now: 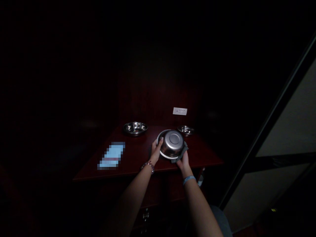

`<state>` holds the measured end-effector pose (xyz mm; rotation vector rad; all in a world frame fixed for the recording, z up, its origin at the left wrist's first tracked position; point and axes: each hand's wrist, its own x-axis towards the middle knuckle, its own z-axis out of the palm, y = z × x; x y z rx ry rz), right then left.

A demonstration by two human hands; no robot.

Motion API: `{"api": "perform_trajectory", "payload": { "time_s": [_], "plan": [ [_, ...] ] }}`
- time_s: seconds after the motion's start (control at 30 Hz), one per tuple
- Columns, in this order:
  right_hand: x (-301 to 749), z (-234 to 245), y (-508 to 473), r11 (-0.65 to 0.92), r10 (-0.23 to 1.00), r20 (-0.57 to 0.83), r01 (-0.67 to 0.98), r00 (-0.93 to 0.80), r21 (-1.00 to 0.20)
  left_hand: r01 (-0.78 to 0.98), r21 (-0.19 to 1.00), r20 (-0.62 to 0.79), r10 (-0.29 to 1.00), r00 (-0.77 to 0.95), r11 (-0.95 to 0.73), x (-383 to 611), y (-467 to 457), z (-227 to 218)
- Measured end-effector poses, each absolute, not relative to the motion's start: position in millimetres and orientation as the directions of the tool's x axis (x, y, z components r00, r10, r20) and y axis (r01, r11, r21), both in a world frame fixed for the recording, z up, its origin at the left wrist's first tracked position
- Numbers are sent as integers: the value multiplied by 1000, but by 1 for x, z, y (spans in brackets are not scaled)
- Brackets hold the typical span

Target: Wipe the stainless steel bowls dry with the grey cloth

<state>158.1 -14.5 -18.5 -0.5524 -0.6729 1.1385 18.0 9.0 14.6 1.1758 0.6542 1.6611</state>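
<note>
A shiny metal bowl (172,141) is held tilted over the front of the dark red table, its round base turned up toward me. My left hand (156,152) grips the rim on the left, thumb lying on the outer wall. On the right side, my right hand (184,160) is closed around a dark grey cloth (182,154) pressed against the bowl's rim and side. Most of the right fingers are hidden behind the cloth and bowl.
The table (138,158) carries a metal bowl (135,129) at back left, a smaller one (186,130) at back right, and a blurred pale-blue rectangle (112,156). A wall socket (180,111) sits behind. Below the right edge stands a bottle (200,179); drawer handles (145,214) are underneath.
</note>
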Motion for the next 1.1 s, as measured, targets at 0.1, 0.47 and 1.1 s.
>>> {"api": "perform_trajectory", "payload": {
  "time_s": [0.1,0.47,1.1],
  "plan": [
    [158,-17,-15,329,942,200,-634,268,-700,-401,829,394,916,-75,-390,19,9,15],
    [160,-23,-12,335,941,208,-632,268,-699,-407,822,409,910,-66,-399,19,11,14],
    [161,-28,-8,348,937,221,-638,272,-687,-397,819,426,902,-65,-415,20,15,10]
  ]
}}
